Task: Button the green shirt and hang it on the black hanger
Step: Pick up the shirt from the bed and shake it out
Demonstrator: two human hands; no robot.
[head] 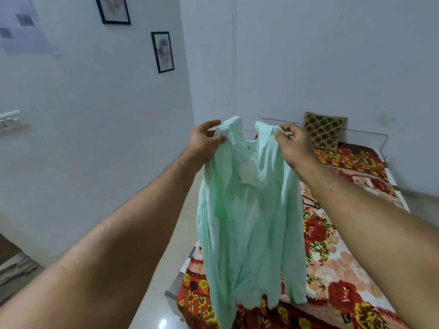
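Hanging green shirt screens the black hanger; bare floor runs beside the bed

Soft even light, wide-angle edge bending, slight overall blur.

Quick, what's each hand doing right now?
Left hand: closed, pinching the green shirt near its collar.
Right hand: closed, pinching the same shirt on the collar's other side.

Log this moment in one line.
left grip holds green shirt shoulder; right grip holds other shoulder; shirt hangs free, front open
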